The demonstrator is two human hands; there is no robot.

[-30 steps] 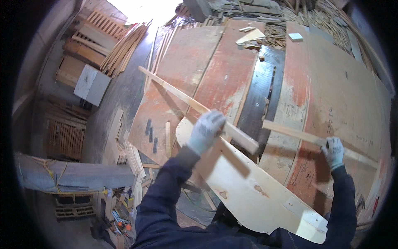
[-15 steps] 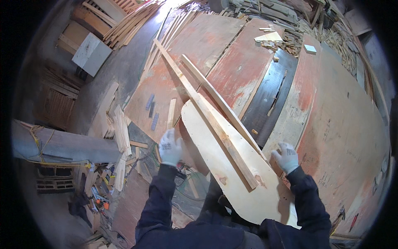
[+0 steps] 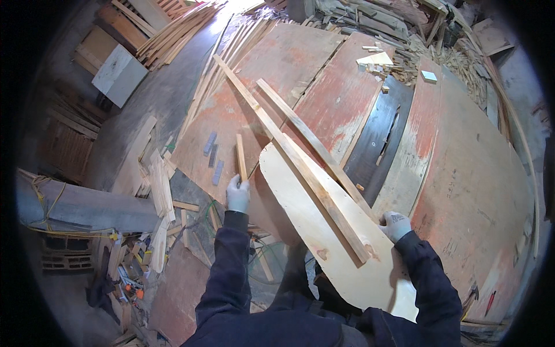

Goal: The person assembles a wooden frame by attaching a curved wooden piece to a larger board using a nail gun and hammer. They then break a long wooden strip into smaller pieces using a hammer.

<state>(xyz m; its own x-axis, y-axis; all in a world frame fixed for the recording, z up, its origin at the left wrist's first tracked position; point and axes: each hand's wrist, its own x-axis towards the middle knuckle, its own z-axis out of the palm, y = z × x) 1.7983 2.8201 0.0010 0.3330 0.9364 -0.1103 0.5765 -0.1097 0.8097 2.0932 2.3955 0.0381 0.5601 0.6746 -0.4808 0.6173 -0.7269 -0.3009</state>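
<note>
My left hand [image 3: 237,195], in a pale glove, is closed on the near end of a short wooden strip [image 3: 241,156]. My right hand [image 3: 396,226], gloved too, has its fingers closed at the near end of a long wooden strip [image 3: 312,139]. That strip slants away to the far left along the right edge of a pale plywood panel [image 3: 298,202] with a rounded end. A second long strip [image 3: 289,151] lies across the panel, roughly alongside the first, untouched by either hand.
Beyond my left hand lie several dark staple strips [image 3: 213,155] on the worn red-brown worktop [image 3: 468,191]. A dark metal plate [image 3: 378,139] is set among its boards. Scrap wood [image 3: 381,58] is heaped at the far side. A hammer [image 3: 471,298] lies near right; a large beam [image 3: 87,202] stands at left.
My left hand has reached forward and taken hold of the short strip, which has turned onto its narrow side. My right hand has closed on the long strip's end, and that strip has tilted.
</note>
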